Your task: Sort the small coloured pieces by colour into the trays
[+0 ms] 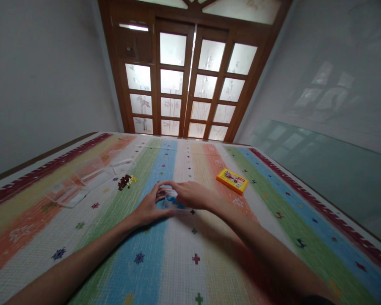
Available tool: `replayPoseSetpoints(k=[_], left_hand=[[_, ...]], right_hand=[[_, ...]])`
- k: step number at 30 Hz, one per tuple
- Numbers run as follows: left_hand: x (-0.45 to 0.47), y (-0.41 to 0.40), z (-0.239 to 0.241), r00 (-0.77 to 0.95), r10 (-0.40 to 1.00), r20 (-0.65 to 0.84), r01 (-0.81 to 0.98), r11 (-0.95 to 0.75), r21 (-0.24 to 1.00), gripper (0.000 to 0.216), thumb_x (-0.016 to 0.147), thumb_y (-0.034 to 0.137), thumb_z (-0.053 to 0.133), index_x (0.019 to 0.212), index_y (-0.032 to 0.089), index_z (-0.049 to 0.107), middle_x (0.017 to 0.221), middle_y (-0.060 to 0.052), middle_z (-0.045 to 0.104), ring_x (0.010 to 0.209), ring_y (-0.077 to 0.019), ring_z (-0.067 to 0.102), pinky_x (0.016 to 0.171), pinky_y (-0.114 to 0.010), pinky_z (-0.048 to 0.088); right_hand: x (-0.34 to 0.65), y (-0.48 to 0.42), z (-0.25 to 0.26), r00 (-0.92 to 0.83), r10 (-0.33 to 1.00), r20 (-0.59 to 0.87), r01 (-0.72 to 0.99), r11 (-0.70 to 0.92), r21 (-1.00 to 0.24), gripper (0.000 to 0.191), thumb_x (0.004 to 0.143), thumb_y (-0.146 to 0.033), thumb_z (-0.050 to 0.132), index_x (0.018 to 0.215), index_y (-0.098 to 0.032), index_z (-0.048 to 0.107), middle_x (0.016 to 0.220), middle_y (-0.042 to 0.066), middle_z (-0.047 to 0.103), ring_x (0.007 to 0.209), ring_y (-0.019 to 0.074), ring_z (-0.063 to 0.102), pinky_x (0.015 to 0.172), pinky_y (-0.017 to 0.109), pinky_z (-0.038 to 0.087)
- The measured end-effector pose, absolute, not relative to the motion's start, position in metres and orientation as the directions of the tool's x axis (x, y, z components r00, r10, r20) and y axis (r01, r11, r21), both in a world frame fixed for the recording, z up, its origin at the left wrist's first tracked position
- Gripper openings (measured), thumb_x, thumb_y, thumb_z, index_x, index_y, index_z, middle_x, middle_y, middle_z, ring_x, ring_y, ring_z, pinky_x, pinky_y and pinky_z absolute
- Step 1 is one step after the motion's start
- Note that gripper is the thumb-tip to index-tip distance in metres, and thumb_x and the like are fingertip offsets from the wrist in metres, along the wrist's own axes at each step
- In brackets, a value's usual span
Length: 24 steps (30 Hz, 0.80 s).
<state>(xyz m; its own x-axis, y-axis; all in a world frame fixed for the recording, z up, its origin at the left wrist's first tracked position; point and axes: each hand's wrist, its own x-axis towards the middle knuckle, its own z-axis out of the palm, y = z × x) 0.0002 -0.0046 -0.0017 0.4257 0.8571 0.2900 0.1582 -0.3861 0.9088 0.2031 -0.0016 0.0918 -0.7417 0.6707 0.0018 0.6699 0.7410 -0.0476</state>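
A small clear plastic box (178,206) with blue pieces (175,201) in it stands on the striped cloth in front of me. My left hand (153,205) is curved around the box's left side, thumb along the near edge and fingers at the far side. From the right, my right hand (192,194) reaches over the box with its fingers bent down into it. Those fingertips are mostly hidden, and whether they pinch a piece cannot be made out.
A small pile of dark brown and yellow pieces (125,182) lies to the left. Beyond it are several clear plastic containers (71,197). A yellow box (232,181) with a printed picture lies at the right. Wooden glazed doors (189,84) stand behind the cloth-covered surface.
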Motion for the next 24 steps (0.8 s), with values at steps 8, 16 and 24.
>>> replayPoseSetpoints(k=[8, 16, 24], left_hand=[[-0.003, -0.006, 0.004, 0.412, 0.843, 0.346, 0.130, -0.430, 0.893, 0.095, 0.078, 0.037, 0.081, 0.154, 0.031, 0.023, 0.148, -0.017, 0.047, 0.128, -0.0295, 0.055, 0.112, -0.057, 0.040], [-0.016, -0.006, 0.024, 0.496, 0.821, 0.283, 0.261, -0.451, 0.853, 0.071, 0.080, 0.033, 0.076, 0.145, 0.027, 0.048, 0.148, -0.014, 0.049, 0.128, -0.0310, 0.054, 0.105, -0.051, 0.048], [-0.045, -0.008, 0.029, 0.419, 0.889, 0.185, 0.296, -0.326, 0.898, 0.087, 0.074, 0.033, 0.080, 0.151, 0.024, 0.039, 0.130, -0.012, 0.059, 0.105, -0.0249, 0.065, 0.099, -0.048, 0.053]], right_hand=[[0.225, 0.034, 0.086, -0.637, 0.736, 0.229, 0.454, 0.599, -0.660, 0.032, 0.091, -0.007, 0.041, 0.120, -0.019, 0.046, 0.098, 0.006, 0.073, 0.074, 0.0134, 0.069, 0.074, 0.029, 0.053], [0.213, 0.047, 0.079, -0.529, 0.818, 0.226, 0.240, 0.400, -0.885, 0.028, 0.090, -0.007, 0.038, 0.112, -0.022, 0.044, 0.087, -0.001, 0.069, 0.064, 0.0115, 0.067, 0.060, 0.024, 0.055], [0.185, 0.060, 0.074, -0.494, 0.861, 0.122, 0.191, 0.244, -0.951, 0.023, 0.097, -0.015, 0.043, 0.118, -0.021, 0.041, 0.100, 0.005, 0.069, 0.073, 0.0141, 0.069, 0.065, 0.028, 0.056]])
